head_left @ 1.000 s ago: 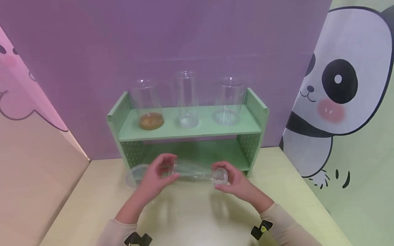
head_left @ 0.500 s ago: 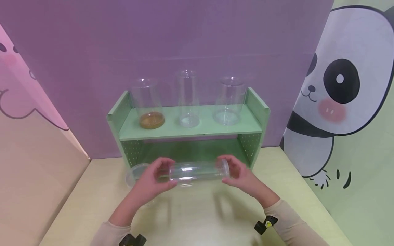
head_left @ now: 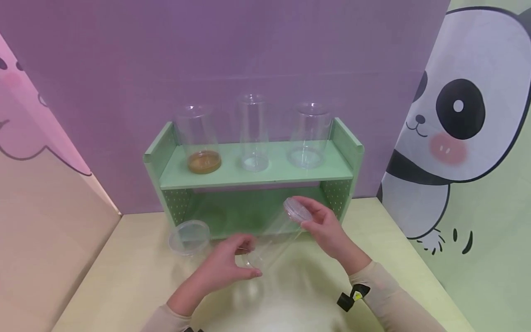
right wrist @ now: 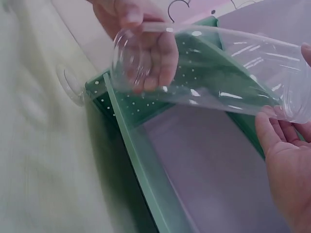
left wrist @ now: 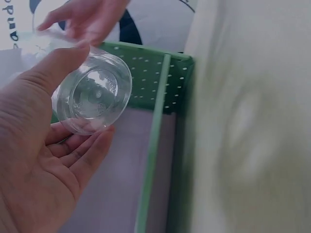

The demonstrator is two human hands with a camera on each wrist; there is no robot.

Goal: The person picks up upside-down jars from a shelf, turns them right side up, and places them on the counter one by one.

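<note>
A clear plastic jar [head_left: 275,240] is held between both hands in front of the green shelf, tilted with its ridged lid [head_left: 297,210] end up and to the right. My right hand [head_left: 327,228] grips that lidded end, thumb below and fingers behind. At the lower end, my left hand [head_left: 226,262] holds the jar with thumb on one side and fingers on the other. The left wrist view looks onto the jar's round base [left wrist: 98,94]. Across the right wrist view the see-through jar wall [right wrist: 214,73] shows nothing inside.
Three clear jars stand on the green shelf's [head_left: 265,179] top board: a brown-bottomed jar [head_left: 204,162], a slim jar [head_left: 254,133] and a wide jar [head_left: 309,133]. Another clear round container [head_left: 190,237] stands on the table left of my left hand. A purple wall [head_left: 265,46] rises behind.
The jar has gone from lying level to tilted, its lidded end raised. My left hand has moved down and right with the base; my right hand has risen slightly.
</note>
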